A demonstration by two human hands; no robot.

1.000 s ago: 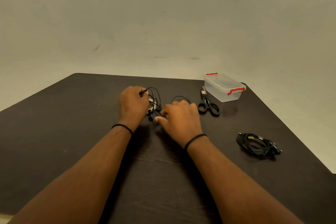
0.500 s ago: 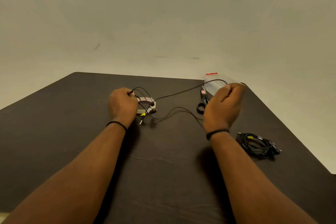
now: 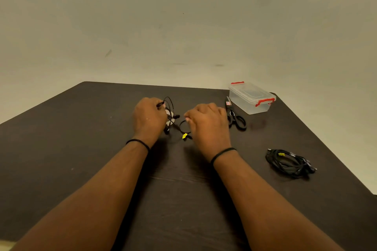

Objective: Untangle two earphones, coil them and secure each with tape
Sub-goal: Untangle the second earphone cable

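A tangle of thin black earphone cable [image 3: 173,116] lies on the dark bench [image 3: 81,138], toward its far middle, between the person's two hands. Loops of the cable arch up beside the left hand [image 3: 149,117], whose fingers are curled around part of the wire, with a short dark end, perhaps the plug, poking out above the knuckles. A small yellow tag [image 3: 184,135] sits on the cable where it trails toward the near side, just beside the right hand [image 3: 207,122]. That hand is curled too, thumb and fingertips pinched together at a loop of the same cable, though the exact contact is partly hidden behind the knuckles. A pale ring, possibly the tape roll [image 3: 171,115], shows under the tangle near the left hand, mostly covered. Both wrists wear a thin black band. Just right of the right hand lie black-handled scissors [image 3: 235,117], blades pointing to the far edge. Beyond them, near the far right corner of the bench, stands a clear plastic box [image 3: 251,98] with red clips, lid on. Well apart from all this, on the right side of the bench, rests a second bundle of black cable [image 3: 289,164], coiled, with a small yellow tag on it.
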